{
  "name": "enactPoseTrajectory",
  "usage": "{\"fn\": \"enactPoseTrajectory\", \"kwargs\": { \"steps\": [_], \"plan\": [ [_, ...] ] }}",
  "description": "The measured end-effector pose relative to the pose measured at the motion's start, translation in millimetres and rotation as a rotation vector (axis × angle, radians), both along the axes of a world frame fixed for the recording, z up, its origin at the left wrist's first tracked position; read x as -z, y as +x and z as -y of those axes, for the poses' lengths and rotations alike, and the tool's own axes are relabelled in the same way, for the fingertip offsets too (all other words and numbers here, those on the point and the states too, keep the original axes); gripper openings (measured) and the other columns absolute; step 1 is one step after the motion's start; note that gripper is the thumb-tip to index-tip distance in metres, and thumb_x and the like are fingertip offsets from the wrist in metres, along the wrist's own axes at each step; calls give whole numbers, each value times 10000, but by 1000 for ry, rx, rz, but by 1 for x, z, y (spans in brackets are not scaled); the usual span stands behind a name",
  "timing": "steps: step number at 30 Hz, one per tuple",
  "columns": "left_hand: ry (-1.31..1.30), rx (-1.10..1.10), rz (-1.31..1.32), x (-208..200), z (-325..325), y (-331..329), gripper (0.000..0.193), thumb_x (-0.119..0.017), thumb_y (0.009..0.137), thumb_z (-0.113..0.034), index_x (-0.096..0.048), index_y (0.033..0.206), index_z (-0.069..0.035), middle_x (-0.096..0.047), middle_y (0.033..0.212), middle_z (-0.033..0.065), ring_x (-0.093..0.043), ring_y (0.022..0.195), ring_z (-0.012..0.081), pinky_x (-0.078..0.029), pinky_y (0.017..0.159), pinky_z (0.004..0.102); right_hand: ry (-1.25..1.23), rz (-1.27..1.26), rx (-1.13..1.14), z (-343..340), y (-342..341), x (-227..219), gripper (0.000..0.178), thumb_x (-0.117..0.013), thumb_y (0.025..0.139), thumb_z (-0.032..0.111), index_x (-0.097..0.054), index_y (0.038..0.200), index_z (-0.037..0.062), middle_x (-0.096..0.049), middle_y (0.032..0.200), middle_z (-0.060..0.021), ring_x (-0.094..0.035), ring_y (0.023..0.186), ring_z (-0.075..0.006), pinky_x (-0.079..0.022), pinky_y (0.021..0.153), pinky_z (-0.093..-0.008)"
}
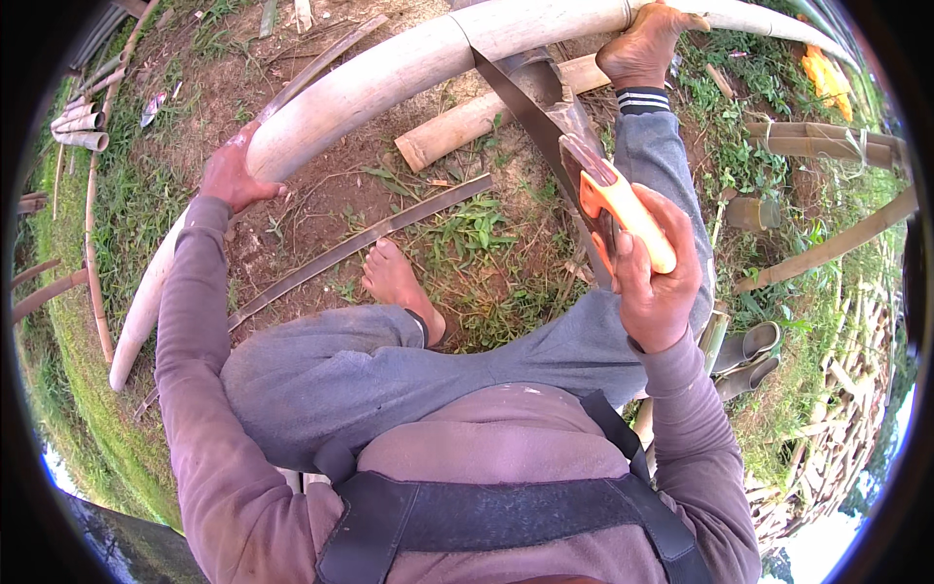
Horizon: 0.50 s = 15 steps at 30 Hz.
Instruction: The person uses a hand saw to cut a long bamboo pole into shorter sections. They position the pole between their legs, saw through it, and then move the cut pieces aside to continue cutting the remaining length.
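In the head view, the pole (409, 68) lay across the ground. The left hand (232, 177) pressed flat on it. The right hand (654, 277) gripped the saw (545, 117), blade on the pole; the cut looked barely started.

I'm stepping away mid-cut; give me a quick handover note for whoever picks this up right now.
Left hand presses down on the long pale bamboo pole, steadying it.
Right hand grips the orange-handled saw; its blade meets the pole's upper side.
Right foot braces on the pole; left foot is on the ground.
Done: the cut's depth can't be judged.
Left: the pole is still in one piece.
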<state>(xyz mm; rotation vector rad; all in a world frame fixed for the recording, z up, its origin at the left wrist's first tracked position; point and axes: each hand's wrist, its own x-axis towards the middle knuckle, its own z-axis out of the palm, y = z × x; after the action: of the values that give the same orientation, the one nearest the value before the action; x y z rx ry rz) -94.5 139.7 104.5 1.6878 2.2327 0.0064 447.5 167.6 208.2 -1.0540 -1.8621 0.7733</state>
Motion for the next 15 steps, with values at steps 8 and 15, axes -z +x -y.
{"fn": "enactPoseTrajectory", "kwargs": {
  "steps": [8, 15],
  "plan": [
    [-53, -31, -5, -14, 3, 10, 1185, -981, 572, -390, -458, 1597, -107, -726, 1294, 258, -718, 1176, 437, -560, 1078, 483, -89, 47, 68, -109, -120, 55, 400, -734, 1015, 266, -644, 1341, 54, -783, 1068, -240, -791, 970, -373, -611, 878, -441],
    [53, 18, -46, 5, 2, 6, 1206, -988, 566, -392, -457, 1607, -94, -710, 1353, 241, -703, 1210, 435, -543, 1096, 486, -189, -135, -7, -70, -63, 60, 430, -710, 1028, 46, -563, 1424, -28, -691, 1228, -130, -703, 964, -133, -600, 822, -290]
  ]
}}
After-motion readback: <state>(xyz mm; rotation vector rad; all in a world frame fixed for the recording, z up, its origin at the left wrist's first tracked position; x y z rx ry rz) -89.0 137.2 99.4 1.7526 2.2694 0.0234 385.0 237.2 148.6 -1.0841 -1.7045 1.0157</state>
